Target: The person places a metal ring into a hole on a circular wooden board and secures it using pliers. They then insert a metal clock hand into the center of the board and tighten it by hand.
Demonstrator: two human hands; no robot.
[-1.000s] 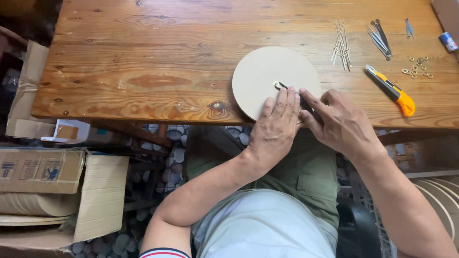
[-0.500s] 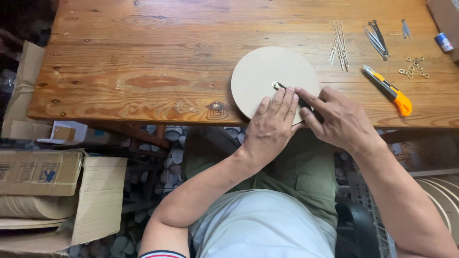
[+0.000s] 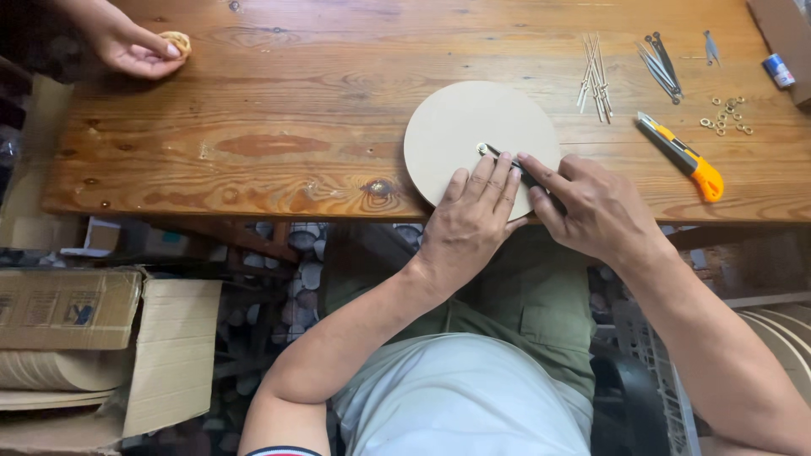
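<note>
A round beige board disc [image 3: 473, 127] lies at the near edge of the wooden table [image 3: 321, 110]. My left hand [image 3: 471, 221] lies flat on the disc's near part, fingers together, pressing it down. My right hand [image 3: 591, 207] grips a thin dark metal tool [image 3: 507, 165] whose tip rests near the disc's middle; most of the tool is hidden under my fingers.
An orange utility knife [image 3: 683, 157], small metal washers [image 3: 726, 116], thin metal rods [image 3: 593, 74] and dark strips [image 3: 659, 61] lie at the right. Another person's hand [image 3: 135, 51] holds a small tan object at the far left. Cardboard boxes [image 3: 93, 338] sit on the floor.
Another person's hand has come into view at the table's far left corner. My own hands and the disc have stayed almost still.
</note>
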